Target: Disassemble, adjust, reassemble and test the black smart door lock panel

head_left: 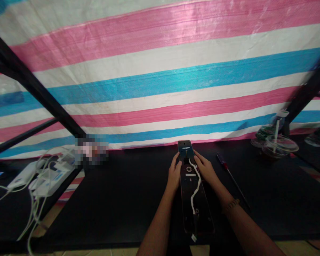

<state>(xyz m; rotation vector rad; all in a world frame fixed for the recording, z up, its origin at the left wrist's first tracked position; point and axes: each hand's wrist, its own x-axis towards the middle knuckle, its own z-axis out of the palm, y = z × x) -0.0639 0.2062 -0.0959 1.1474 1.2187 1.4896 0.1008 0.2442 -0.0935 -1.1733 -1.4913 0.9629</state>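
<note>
Steadiness likely needed even pressure from the left hand [175,169] and right hand [206,170], their grip part-closed on 2 opposite edges of the dark panel [186,193] over the tabletop [122,199], clear of the white cable [198,183].

A striped tarpaulin [160,85] in pink, white and blue formed the wall behind a black tabletop [122,192] (its upper stripes creased and shiny where light caught them). Black frame bars [34,85] slanted at left, a dark post [306,90] leaned at right, and tan floor [50,218] showed below.
</note>
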